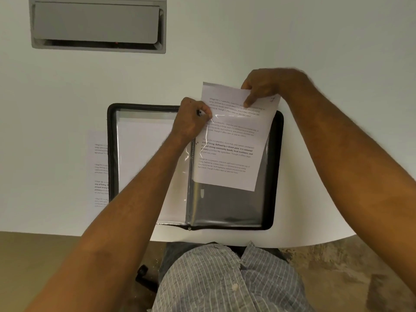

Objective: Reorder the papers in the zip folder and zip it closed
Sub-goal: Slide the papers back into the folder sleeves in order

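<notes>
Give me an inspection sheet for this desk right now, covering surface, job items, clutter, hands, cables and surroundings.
Surface: white table, curved near edge.
Job's things: black zip folder lying open, unzipped; printed sheet partly in the right-hand clear sleeve; blank sheet in the left sleeve; another printed sheet on the table, partly under the folder's left edge.
Clutter: nothing seen.
Grips: left hand pinches the sleeve's top edge; right hand pinches the sheet's top.
Cables: nothing seen.
Surroundings: grey hatch set in the table; brown floor.
</notes>
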Available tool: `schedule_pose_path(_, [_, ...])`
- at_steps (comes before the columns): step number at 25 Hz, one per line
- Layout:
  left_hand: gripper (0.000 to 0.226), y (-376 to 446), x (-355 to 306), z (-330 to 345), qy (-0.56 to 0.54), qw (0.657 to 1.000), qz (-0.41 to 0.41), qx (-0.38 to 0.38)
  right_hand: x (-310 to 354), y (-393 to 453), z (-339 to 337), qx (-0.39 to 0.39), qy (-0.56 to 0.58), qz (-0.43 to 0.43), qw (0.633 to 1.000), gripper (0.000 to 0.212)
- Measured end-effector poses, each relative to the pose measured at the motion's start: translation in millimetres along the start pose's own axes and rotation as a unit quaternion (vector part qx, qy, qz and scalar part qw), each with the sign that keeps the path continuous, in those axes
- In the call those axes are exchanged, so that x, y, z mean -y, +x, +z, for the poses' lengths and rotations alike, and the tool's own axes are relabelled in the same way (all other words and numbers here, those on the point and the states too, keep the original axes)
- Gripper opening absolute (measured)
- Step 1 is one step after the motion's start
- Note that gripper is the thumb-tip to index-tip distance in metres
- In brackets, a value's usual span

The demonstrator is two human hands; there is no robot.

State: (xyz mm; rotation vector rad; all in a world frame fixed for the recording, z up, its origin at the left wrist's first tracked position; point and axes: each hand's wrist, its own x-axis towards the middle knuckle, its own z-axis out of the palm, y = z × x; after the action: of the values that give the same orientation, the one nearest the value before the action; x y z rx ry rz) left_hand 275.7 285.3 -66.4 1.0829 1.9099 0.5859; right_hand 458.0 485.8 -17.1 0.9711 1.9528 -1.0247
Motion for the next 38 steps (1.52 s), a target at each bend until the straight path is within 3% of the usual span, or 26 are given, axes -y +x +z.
schedule_pose_path(4, [0.027,-1.8,-2.6,1.5,-0.008,1.0,0.014,-0.014,6.3,2.2,-8.7,-0.005,-0.035,-0.009,0.999,0.037])
schedule_pose_path(9, [0.021,-3.2,-3.1,2.0,-0.004,1.0,-0.014,-0.017,19.1,14.4,-2.3,-0.001,-0.06,-0.016,0.998,0.039])
schedule_pose_path(14, [0.005,-7.0,-4.7,1.7,0.016,1.0,-0.014,-0.022,15.6,19.2,16.0,0.081,-0.051,0.009,0.995,0.036])
schedule_pose_path(17, [0.006,-8.3,-3.5,0.7,0.007,1.0,-0.007,-0.02,17.2,17.5,23.4,0.107,-0.048,0.021,0.993,0.034])
schedule_pose_path(22, [0.01,-5.4,0.4,1.1,-0.006,1.0,0.005,-0.027,17.8,10.1,19.9,-0.033,0.021,-0.028,0.999,0.017])
schedule_pose_path(26, [0.017,-3.9,3.9,3.2,-0.021,0.999,0.015,-0.038,19.0,8.7,30.1,0.0,0.011,-0.051,0.999,0.008])
schedule_pose_path(29, [0.015,-3.2,6.1,1.5,-0.029,0.999,0.013,-0.033,14.0,5.7,26.0,-0.031,0.059,-0.04,0.997,0.018])
schedule_pose_path(33, [0.013,-3.6,7.3,0.3,-0.034,0.999,0.006,-0.028,8.9,3.4,34.9,0.032,0.036,-0.022,0.999,0.026])
schedule_pose_path(38, [0.008,-5.2,0.5,-2.7,-0.038,0.999,0.026,-0.02,11.1,-3.0,10.5,-0.011,0.013,-0.022,1.0,0.033])
